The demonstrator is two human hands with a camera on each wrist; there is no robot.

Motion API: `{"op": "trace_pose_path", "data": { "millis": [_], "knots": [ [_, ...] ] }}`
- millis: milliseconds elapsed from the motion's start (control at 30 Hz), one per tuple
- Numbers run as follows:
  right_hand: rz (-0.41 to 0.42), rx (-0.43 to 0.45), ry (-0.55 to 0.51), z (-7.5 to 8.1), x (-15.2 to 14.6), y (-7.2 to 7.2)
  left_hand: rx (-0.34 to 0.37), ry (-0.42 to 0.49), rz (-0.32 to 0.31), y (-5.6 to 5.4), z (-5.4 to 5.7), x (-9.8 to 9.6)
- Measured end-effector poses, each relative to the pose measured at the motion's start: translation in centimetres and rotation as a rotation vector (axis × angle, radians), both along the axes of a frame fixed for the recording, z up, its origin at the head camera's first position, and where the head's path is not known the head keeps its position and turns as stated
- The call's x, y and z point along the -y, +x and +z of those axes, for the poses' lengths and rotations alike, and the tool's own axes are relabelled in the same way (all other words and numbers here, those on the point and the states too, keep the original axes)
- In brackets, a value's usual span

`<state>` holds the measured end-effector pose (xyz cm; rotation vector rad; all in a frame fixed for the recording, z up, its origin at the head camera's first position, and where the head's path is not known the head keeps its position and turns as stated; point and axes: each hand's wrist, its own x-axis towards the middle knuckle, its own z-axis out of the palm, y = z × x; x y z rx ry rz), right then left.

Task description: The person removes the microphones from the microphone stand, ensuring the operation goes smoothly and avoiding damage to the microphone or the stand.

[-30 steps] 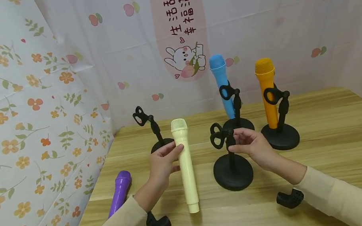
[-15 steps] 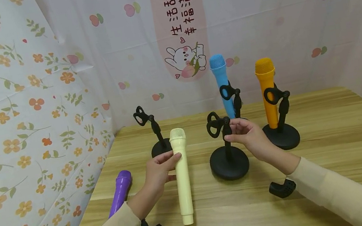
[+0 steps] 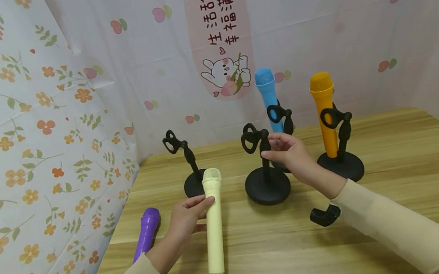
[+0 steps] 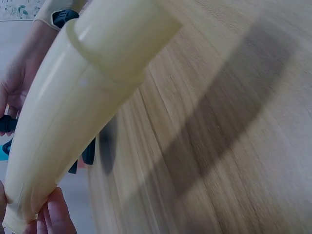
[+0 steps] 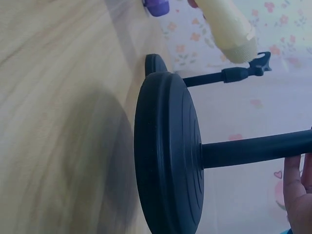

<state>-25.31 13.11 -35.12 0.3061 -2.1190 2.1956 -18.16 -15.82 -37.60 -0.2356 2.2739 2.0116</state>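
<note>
My left hand [image 3: 189,215] grips a pale yellow microphone [image 3: 215,226] near its head, the tail slanting down toward me. Its shadow on the wood in the left wrist view lies apart from it. With thumb and fingers, my right hand [image 3: 291,153] pinches the upper stem of a black microphone stand [image 3: 268,186] with an unfilled clip. In the right wrist view the stand's round base [image 5: 168,151] hangs above the table, its shadow beside it. Behind the right hand, a blue microphone [image 3: 268,94] sits at another black stand, partly hidden.
An orange microphone [image 3: 325,113] stands at a black stand [image 3: 345,164] on the right. A third, unfilled stand [image 3: 190,159] is at the back left. The purple microphone [image 3: 146,233] lies on the wooden table [image 3: 424,199] at left. A patterned cloth [image 3: 155,70] hangs behind.
My right hand has carried the stand away from me and slightly left. My left hand has drawn the yellow microphone nearer and left, tilting its tail leftward.
</note>
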Motion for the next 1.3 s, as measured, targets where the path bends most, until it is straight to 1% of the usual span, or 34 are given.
{"op": "trace_pose_path", "data": {
  "millis": [333,533,733,967,1100,1300],
  "knots": [
    [-0.016,0.03,0.037,0.4,1.2,-1.6,0.058,-0.038,0.012,0.3,-0.6,1.2],
    [-0.018,0.025,0.036,0.7,2.2,-2.5,0.086,-0.062,0.001,0.7,-0.5,2.0],
    [-0.024,0.02,0.028,0.9,3.0,-3.4,0.116,-0.085,0.016,0.9,-0.6,2.6],
    [-0.017,0.017,-0.036,0.8,3.8,-4.5,0.133,-0.079,0.043,1.0,-1.0,3.2],
    [-0.02,0.016,-0.025,0.8,4.2,-5.1,0.144,-0.065,0.057,0.9,-1.3,3.4],
    [-0.038,0.029,-0.006,0.7,4.6,-6.0,0.154,-0.062,0.061,1.0,-2.0,3.7]
  ]
}}
